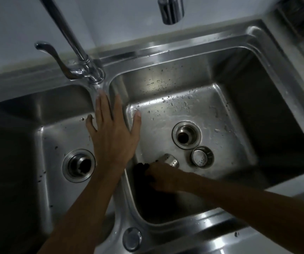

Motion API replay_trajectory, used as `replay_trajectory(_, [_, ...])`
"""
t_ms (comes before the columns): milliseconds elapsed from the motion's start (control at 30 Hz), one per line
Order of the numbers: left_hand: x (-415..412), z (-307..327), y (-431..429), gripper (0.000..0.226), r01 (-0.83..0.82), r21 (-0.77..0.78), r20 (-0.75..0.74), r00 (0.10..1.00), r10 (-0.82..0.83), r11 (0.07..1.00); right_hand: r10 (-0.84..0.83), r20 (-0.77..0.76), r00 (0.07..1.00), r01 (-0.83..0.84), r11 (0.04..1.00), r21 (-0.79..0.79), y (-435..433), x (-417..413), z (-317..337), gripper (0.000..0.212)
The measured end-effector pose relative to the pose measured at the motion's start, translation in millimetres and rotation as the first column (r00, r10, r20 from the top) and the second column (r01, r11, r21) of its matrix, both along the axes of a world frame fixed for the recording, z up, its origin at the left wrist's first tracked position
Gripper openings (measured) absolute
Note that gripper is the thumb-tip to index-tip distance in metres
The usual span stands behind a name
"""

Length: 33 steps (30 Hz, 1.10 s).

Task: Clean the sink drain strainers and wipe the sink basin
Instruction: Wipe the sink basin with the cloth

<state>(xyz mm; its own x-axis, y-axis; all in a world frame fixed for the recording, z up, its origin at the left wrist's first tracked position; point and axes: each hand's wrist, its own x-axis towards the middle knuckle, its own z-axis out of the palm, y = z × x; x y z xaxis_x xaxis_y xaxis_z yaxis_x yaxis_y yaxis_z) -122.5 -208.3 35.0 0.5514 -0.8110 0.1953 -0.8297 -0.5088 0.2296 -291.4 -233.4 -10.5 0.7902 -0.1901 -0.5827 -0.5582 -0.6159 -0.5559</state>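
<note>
A steel double sink (220, 33) fills the view under dim light, with a tap (85, 70) standing at the back of the divider. The left hand (112, 131) lies flat on that divider, fingers spread wide, holding nothing. The right hand (163, 178) is down in the right basin (193, 110), closed around a dark cloth (142, 168) pressed to the basin floor near the front left corner. Just beyond it a strainer (169, 159) lies on its side, and a second strainer (202, 157) sits upright beside the open right drain (186, 135). The basin floor is wet. The left drain (79, 165) holds dark debris, and dark specks dot the left basin (56, 134).
</note>
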Motion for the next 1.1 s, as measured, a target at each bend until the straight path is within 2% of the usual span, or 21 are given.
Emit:
replay_trajectory(133, [-1, 0, 0, 0.074, 0.0, 0.008, 0.004, 1.0, 0.0, 1.0, -0.203, -0.05, 0.978, 0.207, 0.972, 0.112, -14, -10, 5, 0.024])
replay_trajectory(200, [-1, -1, 0, 0.075, 0.002, 0.004, 0.009, 1.0, -0.002, 1.0, -0.214, -0.049, 0.976, 0.219, 0.961, 0.166, -23, -15, 11, 0.024])
replay_trajectory(300, [-1, -1, 1, 0.074, 0.002, -0.004, 0.029, 1.0, -0.002, 1.0, -0.257, 0.059, 0.965, 0.241, 0.949, 0.204, -51, -19, 28, 0.017])
replay_trajectory(333, [-1, -1, 1, 0.074, 0.005, -0.005, 0.031, 1.0, -0.005, 1.0, -0.336, 0.073, 0.939, 0.303, 0.909, 0.286, -67, -21, 33, 0.013])
replay_trajectory(400, [-1, -2, 1, 0.074, 0.009, -0.005, 0.035, 0.999, -0.009, 1.0, -0.568, 0.075, 0.82, 0.479, 0.751, 0.454, -104, -23, 36, 0.013])
replay_trajectory(467, [0, -2, 1, 0.073, 0.007, -0.006, 0.046, 0.999, -0.007, 1.0, -0.75, 0.058, 0.659, 0.634, 0.595, 0.494, -141, -25, 26, 0.017])
replay_trajectory(533, [0, -2, 0, 0.073, 0.008, -0.009, 0.046, 0.999, -0.008, 1.0, -0.833, 0.021, 0.552, 0.74, 0.502, 0.448, -168, -30, 8, 0.018])
replay_trajectory(633, [-1, -1, 1, 0.073, 0.012, -0.008, 0.048, 0.999, -0.011, 1.0, -0.827, -0.092, 0.554, 0.785, 0.482, 0.39, -171, -45, -20, 0.027])
replay_trajectory(733, [0, 0, 1, 0.072, 0.011, -0.004, 0.045, 0.999, -0.011, 1.0, -0.812, -0.148, 0.565, 0.778, 0.464, 0.423, -151, -55, -38, 0.027])
replay_trajectory(833, [-1, 3, 1, 0.073, 0.015, 0.007, 0.024, 1.0, -0.016, 1.0, -0.81, -0.142, 0.569, 0.766, 0.459, 0.45, -132, -54, -41, 0.022])
replay_trajectory(900, [-2, 4, 1, 0.073, 0.021, 0.013, 0.009, 1.0, -0.021, 1.0, -0.777, -0.14, 0.614, 0.739, 0.503, 0.449, -122, -53, -38, 0.015])
replay_trajectory(1000, [-1, 4, 1, 0.074, 0.015, 0.013, 0.015, 1.0, -0.016, 1.0, -0.62, -0.076, 0.781, 0.602, 0.715, 0.357, -113, -53, -28, 0.012])
replay_trajectory(1100, [-1, 3, 1, 0.075, 0.009, 0.013, 0.02, 1.0, -0.009, 1.0, -0.431, 0.017, 0.902, 0.424, 0.893, 0.148, -108, -50, -18, 0.017])
